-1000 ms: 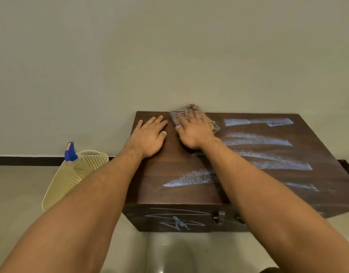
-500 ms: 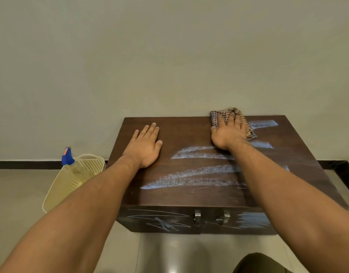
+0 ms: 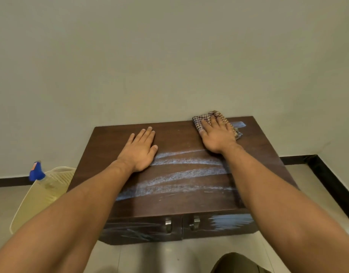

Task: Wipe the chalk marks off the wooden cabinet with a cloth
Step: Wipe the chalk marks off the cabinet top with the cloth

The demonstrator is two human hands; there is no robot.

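home room: tiled floor [image 3: 4,203], cabinet [image 3: 169,140]

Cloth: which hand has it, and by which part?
The right hand presses flat on the cloth's middle, not gripping it; the left hand holds nothing.

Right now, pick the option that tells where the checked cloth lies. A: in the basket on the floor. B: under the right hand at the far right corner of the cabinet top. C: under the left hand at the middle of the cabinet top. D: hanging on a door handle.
B: the right hand presses flat on the checked cloth at the far right corner of the cabinet top, while the left hand lies bare on the wood.
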